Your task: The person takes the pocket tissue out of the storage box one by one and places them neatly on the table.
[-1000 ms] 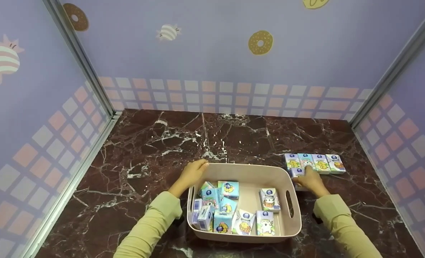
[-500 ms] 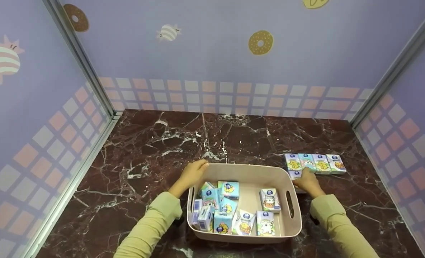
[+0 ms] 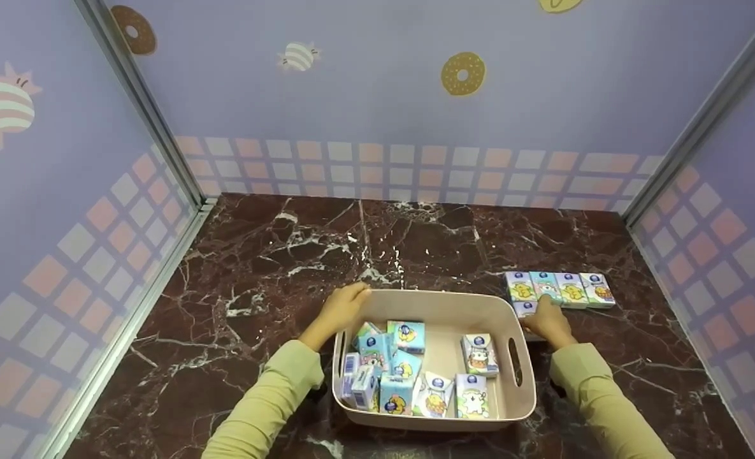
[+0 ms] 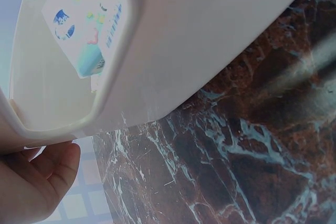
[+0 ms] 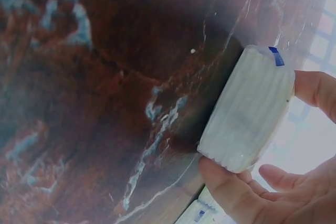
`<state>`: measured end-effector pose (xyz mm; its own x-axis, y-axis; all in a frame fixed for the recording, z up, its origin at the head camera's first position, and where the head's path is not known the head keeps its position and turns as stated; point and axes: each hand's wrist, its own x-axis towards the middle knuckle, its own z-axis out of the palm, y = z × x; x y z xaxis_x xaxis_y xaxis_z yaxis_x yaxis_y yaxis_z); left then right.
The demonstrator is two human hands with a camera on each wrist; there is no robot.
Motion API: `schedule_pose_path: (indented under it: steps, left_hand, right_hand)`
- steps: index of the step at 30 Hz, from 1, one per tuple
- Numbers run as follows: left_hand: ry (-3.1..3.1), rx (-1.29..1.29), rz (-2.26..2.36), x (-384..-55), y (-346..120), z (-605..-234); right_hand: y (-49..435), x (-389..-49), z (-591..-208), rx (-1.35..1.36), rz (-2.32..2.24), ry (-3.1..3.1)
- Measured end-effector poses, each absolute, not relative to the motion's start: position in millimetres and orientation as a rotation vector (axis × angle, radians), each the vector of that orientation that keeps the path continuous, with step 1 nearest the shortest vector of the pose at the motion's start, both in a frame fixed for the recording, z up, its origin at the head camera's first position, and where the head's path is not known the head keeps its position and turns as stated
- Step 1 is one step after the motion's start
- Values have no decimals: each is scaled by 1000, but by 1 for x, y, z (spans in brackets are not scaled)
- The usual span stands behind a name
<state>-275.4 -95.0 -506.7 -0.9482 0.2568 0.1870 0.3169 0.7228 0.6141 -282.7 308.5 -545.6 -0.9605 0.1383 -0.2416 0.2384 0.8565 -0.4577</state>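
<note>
My left hand [image 3: 343,307] grips the far-left rim of a beige plastic basket [image 3: 441,306]; in the left wrist view its fingers [image 4: 65,163] curl at the rim by the handle hole. Just right of the basket, my right hand [image 3: 548,322] pinches a small pocket tissue pack [image 5: 249,108] between thumb and fingers, low over the marble surface. In the head view only the top of this pack shows. It lies in front of a row of several tissue packs [image 3: 571,290]. Inside the basket, several more packs [image 3: 406,366] lie jumbled at left, with others at right.
A dark red marble surface [image 3: 275,255] with white veins carries everything. Purple wall panels [image 3: 377,83] enclose it at the back and both sides. The basket's right handle hole [image 3: 515,362] faces the right hand.
My right hand has shifted slightly left and toward me with the tissue pack, close in front of the row. My left hand and the basket stay in place.
</note>
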Motion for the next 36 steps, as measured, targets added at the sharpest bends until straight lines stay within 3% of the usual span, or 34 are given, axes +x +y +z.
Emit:
schedule_pose_path:
  steps: [13,23,36]
  left_hand:
    - [-2836,-461,-1051,-277,-95,-508]
    - [-2827,-475,-1036,-276,-95,-508]
    - [-2816,-487,-1032,-277,-95,-508]
  right_hand:
    - [312,-285,-528,187,-782,2905]
    - [299,-291,-475,61,-967,2960]
    - [253,-274,-417,-141,-1332,2767]
